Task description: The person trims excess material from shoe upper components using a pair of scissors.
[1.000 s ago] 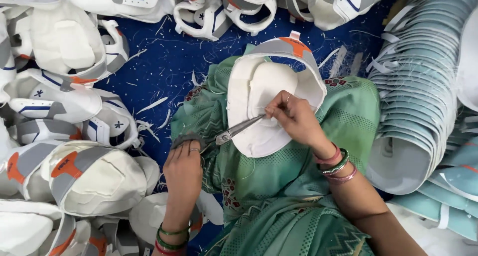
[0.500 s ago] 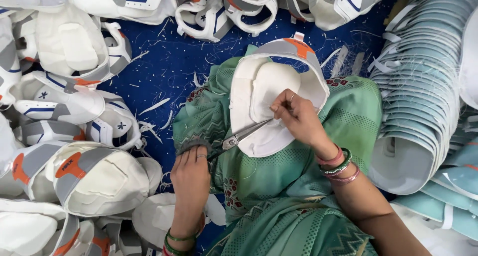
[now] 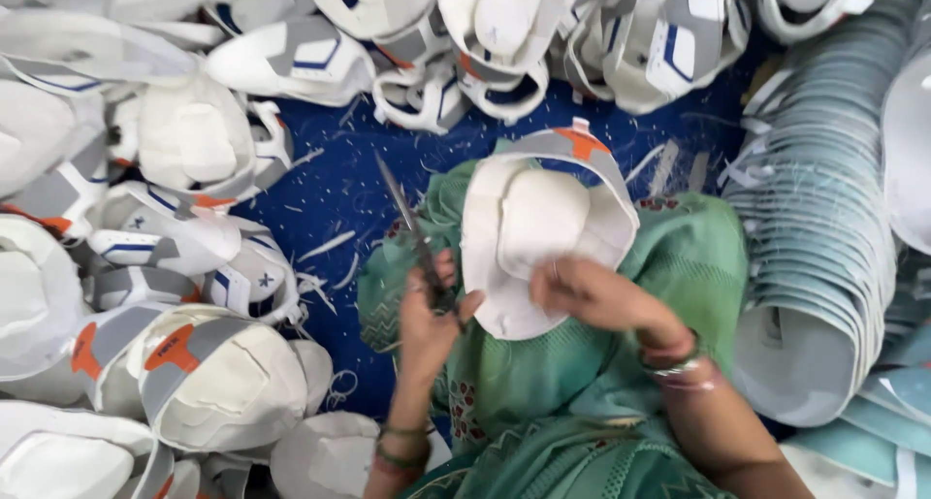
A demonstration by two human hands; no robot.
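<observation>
head view: scissors raised, shoe upper held on the lap

head camera looks down on a person seated on a blue floor covering (image 3: 543,150), green cloth (image 3: 543,383) spread over the lap. the left hand (image 3: 432,315) has its grip closed round the handles of a pair of scissors (image 3: 412,232); the blades point up and away from that grip, tilted a little to the left, and they look closed or nearly so, though motion blur makes it hard to be sure. the blades are clear of the work, just to its left.

the right hand (image 3: 587,290) has its grip pinched shut on the lower edge of a white shoe upper (image 3: 533,227), which lies on the green cloth directly above that grip. the upper is turned lining side up, pale and cupped, with a grey band and an orange patch at its far end. the thumb of the left hand comes close to its lower left rim; whether it touches cannot be told. bangles (image 3: 674,363) sit on the right wrist and thinner ones on the left wrist.

to the left of the left grip lies a heap of finished uppers (image 3: 194,373), white with grey, orange and blue panels. more of the same (image 3: 543,33) are piled beyond both grips. right of the right grip stands a leaning stack of pale grey-blue cut pieces (image 3: 824,227). thin white trimmings (image 3: 325,247) are scattered over the blue covering beside the scissors.
</observation>
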